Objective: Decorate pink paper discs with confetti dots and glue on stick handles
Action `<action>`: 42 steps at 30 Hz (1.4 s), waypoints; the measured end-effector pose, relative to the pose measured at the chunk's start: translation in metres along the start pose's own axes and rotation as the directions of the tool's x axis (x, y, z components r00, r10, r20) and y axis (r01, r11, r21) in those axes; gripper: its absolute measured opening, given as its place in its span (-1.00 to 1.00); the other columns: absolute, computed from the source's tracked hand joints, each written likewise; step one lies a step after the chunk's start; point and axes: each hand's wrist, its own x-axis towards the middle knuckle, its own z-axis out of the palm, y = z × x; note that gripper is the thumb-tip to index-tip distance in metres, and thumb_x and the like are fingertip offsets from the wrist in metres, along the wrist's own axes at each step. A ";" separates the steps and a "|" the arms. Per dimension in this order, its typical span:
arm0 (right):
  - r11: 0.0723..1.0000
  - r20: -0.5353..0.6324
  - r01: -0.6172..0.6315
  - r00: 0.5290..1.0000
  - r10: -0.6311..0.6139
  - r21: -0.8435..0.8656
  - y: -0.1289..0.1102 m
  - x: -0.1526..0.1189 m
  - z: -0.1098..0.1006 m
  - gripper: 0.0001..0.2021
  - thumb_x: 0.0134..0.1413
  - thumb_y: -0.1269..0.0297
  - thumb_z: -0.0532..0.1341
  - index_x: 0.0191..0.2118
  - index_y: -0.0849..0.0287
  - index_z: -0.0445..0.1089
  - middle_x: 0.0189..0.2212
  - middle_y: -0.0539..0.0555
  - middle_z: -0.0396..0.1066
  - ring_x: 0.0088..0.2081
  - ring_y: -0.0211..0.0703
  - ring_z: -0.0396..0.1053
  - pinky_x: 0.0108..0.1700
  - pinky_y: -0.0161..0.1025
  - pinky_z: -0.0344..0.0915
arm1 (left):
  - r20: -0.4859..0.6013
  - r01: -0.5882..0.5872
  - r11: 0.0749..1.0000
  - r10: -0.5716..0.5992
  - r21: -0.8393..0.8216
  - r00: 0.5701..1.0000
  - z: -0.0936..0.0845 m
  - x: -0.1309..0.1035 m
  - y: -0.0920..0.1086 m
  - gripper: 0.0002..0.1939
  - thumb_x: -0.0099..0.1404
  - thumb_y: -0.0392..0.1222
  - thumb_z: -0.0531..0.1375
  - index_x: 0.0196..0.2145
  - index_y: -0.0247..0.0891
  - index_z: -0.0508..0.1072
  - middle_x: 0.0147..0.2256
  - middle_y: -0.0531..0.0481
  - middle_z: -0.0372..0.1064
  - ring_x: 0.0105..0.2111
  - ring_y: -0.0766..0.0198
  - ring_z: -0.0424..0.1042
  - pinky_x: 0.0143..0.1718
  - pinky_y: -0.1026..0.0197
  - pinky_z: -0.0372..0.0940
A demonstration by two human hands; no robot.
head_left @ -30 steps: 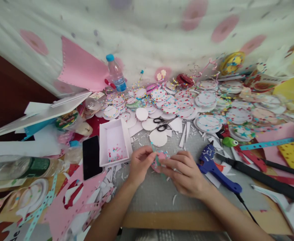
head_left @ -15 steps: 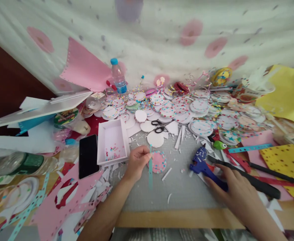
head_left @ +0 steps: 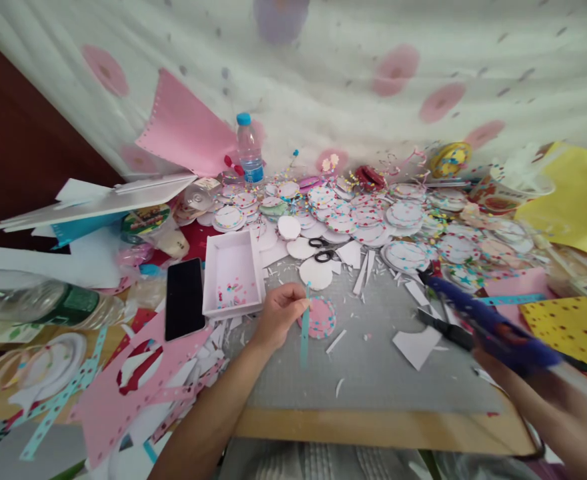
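Pinched between the fingers of my left hand [head_left: 282, 315] is a narrow teal paper strip [head_left: 305, 341], held upright over the grey mat. Just right of it lies a pink disc [head_left: 322, 318] edged with small coloured dots, partly behind the strip. At the right, my right hand [head_left: 538, 393] is wrapped round a blue glue gun [head_left: 493, 323], raised above the mat and blurred, its nozzle toward the upper left. Plain white discs [head_left: 315, 273] and black-handled scissors [head_left: 322, 249] lie beyond my left hand.
A white box [head_left: 232, 273] with confetti and a black phone [head_left: 184, 299] stand left. Many decorated discs [head_left: 404, 215] pile up at the back, near a water bottle [head_left: 250, 150]. Paper scraps surround the grey mat [head_left: 373, 373]. Yellow dotted paper [head_left: 568, 320] lies right.
My right hand has closed round the glue gun and lifted it off the mat to the right, uncovering a white paper scrap. My left hand still holds the teal strip. The view has shifted slightly.
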 end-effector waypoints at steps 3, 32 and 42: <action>0.946 -0.155 -0.282 0.939 0.306 0.159 -0.022 0.017 0.019 -0.62 -0.23 -0.06 0.37 -0.30 0.04 0.43 -0.38 0.08 0.48 -0.37 0.07 0.45 -0.36 -0.07 0.42 | 0.029 -0.006 1.000 0.006 0.026 1.000 0.000 -0.001 -0.001 -0.82 0.03 -0.24 0.21 -0.64 -0.30 0.31 -0.65 0.13 0.16 -0.61 0.43 0.13 -0.56 0.36 0.07; 0.863 0.325 -0.182 0.945 0.022 0.471 -0.045 0.041 0.111 -0.74 -0.20 0.39 0.22 -0.27 0.09 0.31 -0.49 -0.05 0.39 -0.57 -0.25 0.26 -0.53 -0.30 0.16 | 0.249 -0.122 0.975 0.074 0.185 0.966 -0.005 0.003 -0.007 -0.79 0.05 -0.29 0.22 -0.64 -0.26 0.25 -0.64 0.11 0.19 -0.56 0.36 0.16 -0.44 0.25 0.11; 0.860 0.312 -0.194 0.949 0.044 0.471 -0.047 0.040 0.112 -0.74 -0.25 0.38 0.22 -0.29 0.08 0.34 -0.49 -0.06 0.39 -0.59 -0.25 0.23 -0.55 -0.30 0.10 | 0.236 -0.091 0.968 0.034 0.235 0.971 -0.002 0.003 0.000 -0.74 0.05 -0.20 0.21 -0.66 -0.24 0.21 -0.65 0.10 0.17 -0.57 0.35 0.17 -0.46 0.24 0.11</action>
